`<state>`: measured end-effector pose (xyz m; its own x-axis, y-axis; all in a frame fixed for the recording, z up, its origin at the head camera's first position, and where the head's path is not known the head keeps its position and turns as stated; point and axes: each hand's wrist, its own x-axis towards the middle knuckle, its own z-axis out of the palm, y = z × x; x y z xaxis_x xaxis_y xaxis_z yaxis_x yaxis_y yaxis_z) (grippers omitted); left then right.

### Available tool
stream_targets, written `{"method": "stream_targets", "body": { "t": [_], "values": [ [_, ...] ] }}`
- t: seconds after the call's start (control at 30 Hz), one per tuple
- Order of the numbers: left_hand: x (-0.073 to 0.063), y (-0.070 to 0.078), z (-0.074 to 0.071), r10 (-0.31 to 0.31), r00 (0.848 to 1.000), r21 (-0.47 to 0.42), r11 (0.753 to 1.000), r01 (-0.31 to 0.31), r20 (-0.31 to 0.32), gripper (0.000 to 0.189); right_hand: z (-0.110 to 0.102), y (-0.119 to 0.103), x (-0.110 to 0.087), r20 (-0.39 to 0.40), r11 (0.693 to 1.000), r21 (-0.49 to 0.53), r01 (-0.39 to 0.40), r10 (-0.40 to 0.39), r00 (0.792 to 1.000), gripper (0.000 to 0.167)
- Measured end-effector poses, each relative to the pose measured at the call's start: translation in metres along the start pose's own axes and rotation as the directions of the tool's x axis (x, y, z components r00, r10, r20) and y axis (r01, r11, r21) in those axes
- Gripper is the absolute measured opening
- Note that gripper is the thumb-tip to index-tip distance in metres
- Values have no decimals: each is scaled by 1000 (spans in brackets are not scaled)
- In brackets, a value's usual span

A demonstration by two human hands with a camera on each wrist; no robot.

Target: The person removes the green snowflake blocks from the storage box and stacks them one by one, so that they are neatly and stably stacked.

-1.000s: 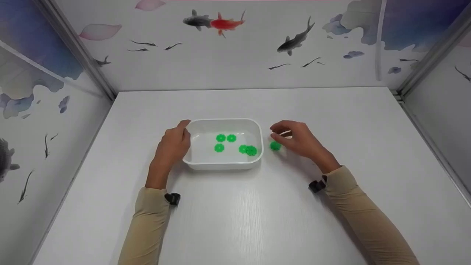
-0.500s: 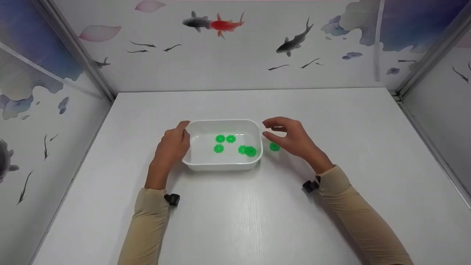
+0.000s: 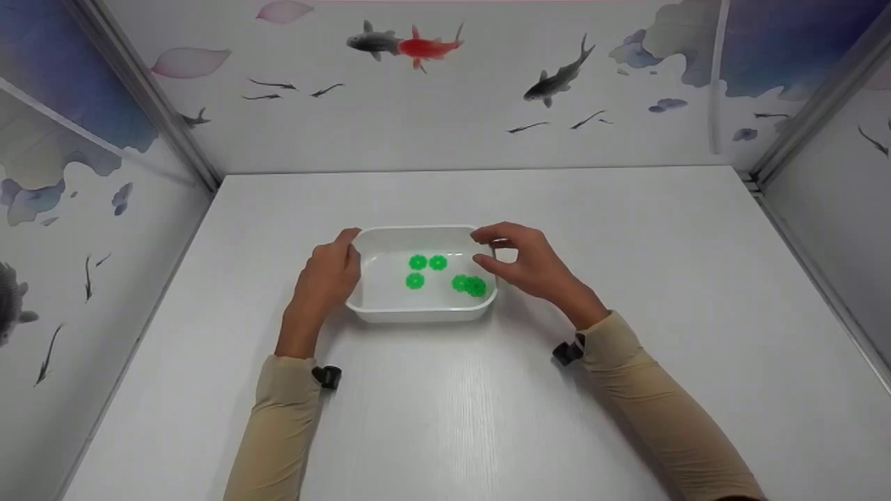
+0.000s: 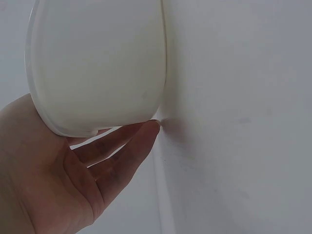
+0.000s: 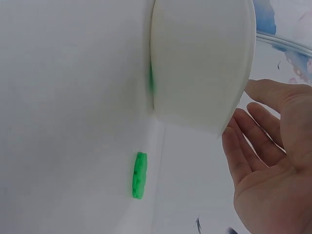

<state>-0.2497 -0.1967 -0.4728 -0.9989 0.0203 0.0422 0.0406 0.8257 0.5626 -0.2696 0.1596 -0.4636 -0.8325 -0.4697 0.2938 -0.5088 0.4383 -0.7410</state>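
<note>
A white rectangular plastic tub sits on the table. Several green scalloped discs lie inside it, some overlapping near its right end. My left hand grips the tub's left end, with fingers against the outer wall below the rim. At the opposite end, my right hand reaches over the rim, thumb and forefinger apart, and no object shows between them. Another green disc lies on the table just outside the tub's right end in the right wrist view; the right hand hides it in the head view.
The white table is bounded at the back by a panel printed with fish. Similar panels stand at the left and right. Each wrist wears a small black camera, one of them near the right cuff.
My right hand has moved left from above the loose green disc to over the tub's right rim. The left hand and the tub stay where they were.
</note>
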Motion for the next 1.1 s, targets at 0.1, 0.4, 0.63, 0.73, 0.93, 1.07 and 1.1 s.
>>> {"method": "stream_targets", "body": {
  "t": [0.1,0.4,0.63,0.73,0.93,1.07,1.1],
  "values": [
    [0,0,1,-4,1000,-2,1000,4,1,48,4,-4,2,7,1000,11,11,-11,1000,40],
    [1,1,0,-20,1000,-2,1000,20,8,49,21,-10,9,56,998,61,32,-35,998,37],
    [0,-1,-1,8,1000,3,1000,-8,2,48,32,-15,14,114,996,68,65,-73,991,36],
    [0,-2,-1,9,1000,5,1000,-9,1,48,34,-19,16,130,996,57,66,-72,989,36],
    [1,-2,-1,-3,1000,0,1000,3,3,48,39,-24,20,158,997,53,51,-59,986,35],
    [1,-3,-1,4,1000,-3,1000,-4,9,48,42,-26,23,170,999,31,38,-42,985,35],
    [1,-3,-1,5,1000,-1,1000,-5,8,48,43,-27,24,172,999,25,34,-38,984,36]
  ]
}}
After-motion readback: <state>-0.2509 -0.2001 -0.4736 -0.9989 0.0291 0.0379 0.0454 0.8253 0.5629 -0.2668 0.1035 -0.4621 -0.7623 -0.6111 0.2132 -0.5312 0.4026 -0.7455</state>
